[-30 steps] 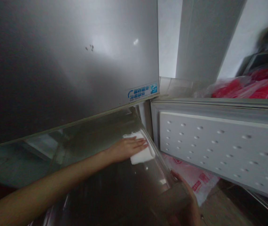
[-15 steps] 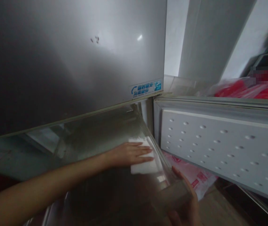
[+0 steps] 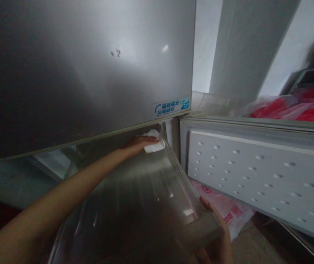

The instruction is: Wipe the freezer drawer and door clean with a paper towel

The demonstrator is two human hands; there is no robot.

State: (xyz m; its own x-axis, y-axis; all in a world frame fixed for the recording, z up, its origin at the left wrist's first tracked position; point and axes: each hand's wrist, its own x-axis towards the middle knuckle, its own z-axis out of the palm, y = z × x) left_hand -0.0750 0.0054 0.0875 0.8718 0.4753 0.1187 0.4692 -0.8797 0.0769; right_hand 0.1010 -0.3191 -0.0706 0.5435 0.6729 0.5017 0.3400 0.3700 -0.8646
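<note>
A shiny transparent drawer or panel (image 3: 134, 190) slants out from beneath the grey fridge door. Near its far corner, my left hand (image 3: 140, 144) presses a crumpled white cloth or tissue (image 3: 156, 142) flat on the surface, fingers over it. My right hand (image 3: 219, 229) grips the near right corner of the drawer around its thick front edge, thumb or a finger showing on the outer side. The rest of its fingers are partly hidden beneath.
Large grey door (image 3: 90, 66) above, with a blue sticker. An open white dimpled door panel (image 3: 256, 172) stands at right. Below it lies a pink-and-white plastic bag (image 3: 228, 209) on the floor. Red items in clear plastic (image 3: 297, 108) sit behind.
My left hand has slid the white cloth away from me and slightly left, to the far corner. My right hand stays at the near corner.
</note>
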